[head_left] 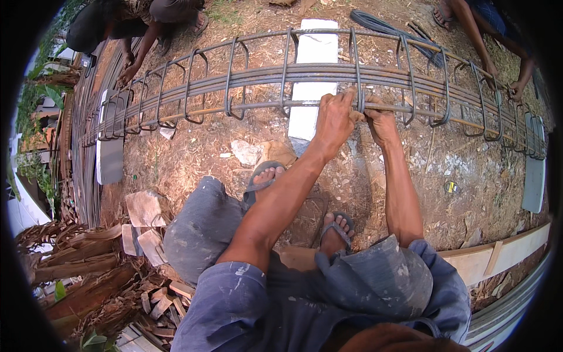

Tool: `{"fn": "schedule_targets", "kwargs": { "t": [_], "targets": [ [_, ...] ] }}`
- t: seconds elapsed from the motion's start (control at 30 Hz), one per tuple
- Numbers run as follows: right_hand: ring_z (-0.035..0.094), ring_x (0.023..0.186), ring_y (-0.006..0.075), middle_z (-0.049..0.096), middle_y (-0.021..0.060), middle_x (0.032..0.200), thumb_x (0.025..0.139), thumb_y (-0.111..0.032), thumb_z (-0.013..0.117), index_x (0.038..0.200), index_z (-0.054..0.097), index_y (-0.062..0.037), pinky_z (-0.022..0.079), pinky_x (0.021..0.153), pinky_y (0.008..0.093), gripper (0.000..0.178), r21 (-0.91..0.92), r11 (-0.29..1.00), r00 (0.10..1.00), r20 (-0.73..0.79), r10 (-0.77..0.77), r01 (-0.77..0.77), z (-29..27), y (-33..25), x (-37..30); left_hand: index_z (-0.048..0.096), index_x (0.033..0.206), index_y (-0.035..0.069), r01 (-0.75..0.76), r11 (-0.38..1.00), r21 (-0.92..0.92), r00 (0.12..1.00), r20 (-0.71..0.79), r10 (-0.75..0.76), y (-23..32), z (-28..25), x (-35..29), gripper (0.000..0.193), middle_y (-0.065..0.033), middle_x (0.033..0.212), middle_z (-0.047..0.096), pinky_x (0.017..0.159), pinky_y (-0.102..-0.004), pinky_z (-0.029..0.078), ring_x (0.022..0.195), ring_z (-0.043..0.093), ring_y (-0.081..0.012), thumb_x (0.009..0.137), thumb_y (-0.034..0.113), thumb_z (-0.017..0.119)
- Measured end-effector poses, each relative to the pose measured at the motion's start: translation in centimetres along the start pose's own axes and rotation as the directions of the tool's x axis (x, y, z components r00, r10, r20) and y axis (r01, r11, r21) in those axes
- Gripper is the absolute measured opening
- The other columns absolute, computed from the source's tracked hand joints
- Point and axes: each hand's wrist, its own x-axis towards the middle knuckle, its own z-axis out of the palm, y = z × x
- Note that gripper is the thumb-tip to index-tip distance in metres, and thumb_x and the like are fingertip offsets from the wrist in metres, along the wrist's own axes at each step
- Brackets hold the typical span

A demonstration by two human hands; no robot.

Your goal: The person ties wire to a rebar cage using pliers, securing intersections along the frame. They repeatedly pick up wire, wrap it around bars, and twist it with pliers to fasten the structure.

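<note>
A long cage of steel rebar [328, 69] stretches across the view, its lengthwise bars ringed by several bent stirrups. Both hands meet at the near lower bar [264, 107], right of the middle. My left hand [335, 120] is closed round a stirrup [357, 64] where it crosses that bar. Close by on the right, my right hand [382, 124] is closed with its fingertips at the same crossing. What lies in its fingers is too small or hidden to make out.
Pale blocks [305, 120] [109, 158] [532, 176] sit under the cage. Another person's hands [128, 67] touch its left end; a second person's hands [505, 88] are at its right. Dark coiled wire [381, 26] lies beyond. Wood scraps [164, 302] and broken blocks [146, 208] lie lower left.
</note>
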Motion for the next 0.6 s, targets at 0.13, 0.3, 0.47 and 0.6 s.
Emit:
{"fn": "schedule_targets", "kwargs": {
  "t": [0.13,0.3,0.47,0.6],
  "targets": [
    [0.061,0.079,0.0113,0.067,0.0044,0.095,0.086,-0.003,0.065,0.112,0.063,-0.0017,0.047,0.063,0.0247,0.026,-0.07,0.996,0.998,0.037,-0.046,0.048,-0.3,-0.4,0.4,0.066,0.121,0.013,-0.064,0.996,0.068,0.998,-0.009,0.065,0.0,-0.2,0.2,0.051,-0.0116,0.081,0.066,0.077,-0.0398,0.044,0.075,0.059,-0.0307,0.072,0.02,0.079],
    [0.057,0.067,0.0084,0.066,0.0026,0.082,0.086,-0.013,0.072,0.102,0.069,-0.0012,0.043,0.054,0.0218,0.019,-0.183,0.983,0.983,-0.183,-0.022,-0.012,-0.1,1.2,-1.9,0.069,0.118,0.019,-0.042,0.999,0.03,0.995,0.09,0.04,-0.4,-0.1,0.1,0.037,-0.0095,0.089,0.065,0.086,-0.0392,0.041,0.084,0.06,-0.0256,0.081,0.018,0.07],
    [0.055,0.069,0.0081,0.067,0.0018,0.084,0.085,-0.006,0.069,0.102,0.069,-0.0013,0.043,0.061,0.025,0.017,-0.16,0.976,0.98,-0.111,-0.164,0.145,0.1,1.4,-1.3,0.072,0.113,0.02,-0.077,0.997,0.015,0.997,0.031,0.076,-0.5,-0.2,0.5,0.039,-0.0068,0.083,0.064,0.077,-0.0391,0.042,0.075,0.058,-0.0262,0.074,0.018,0.077],
    [0.055,0.073,0.0089,0.068,0.0028,0.089,0.083,0.0,0.065,0.101,0.07,-0.002,0.042,0.065,0.0262,0.019,-0.231,0.97,0.987,-0.12,-0.105,0.076,0.3,0.3,-1.0,0.072,0.112,0.022,-0.143,0.99,0.017,0.989,0.038,0.142,-0.6,-0.6,0.7,0.041,-0.0041,0.081,0.064,0.072,-0.0386,0.043,0.071,0.056,-0.025,0.071,0.02,0.08]
  ]
}}
